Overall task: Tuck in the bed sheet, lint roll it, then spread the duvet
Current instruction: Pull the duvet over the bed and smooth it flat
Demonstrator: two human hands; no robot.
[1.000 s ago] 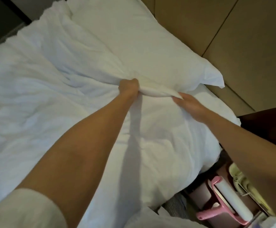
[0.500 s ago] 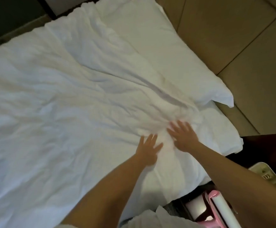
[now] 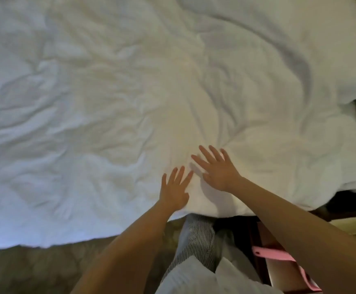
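Note:
A white, wrinkled duvet covers the bed and fills most of the head view, its near edge hanging over the bed's side. My left hand lies flat on the duvet near that edge, fingers spread. Just to its right, my right hand also presses flat on the fabric with straight, spread fingers. Neither hand grips anything. The pink lint roller shows at the lower right, partly hidden under my right forearm.
Brownish carpet runs along the bed's near side. My striped trouser leg stands against the bed edge. A dark wooden piece of furniture stands beside the roller at the lower right.
A second ago both hands gripped the duvet's edge by the pillow. They let go, flattened out and slid back toward the near edge, and my view dropped so the pillow left the frame.

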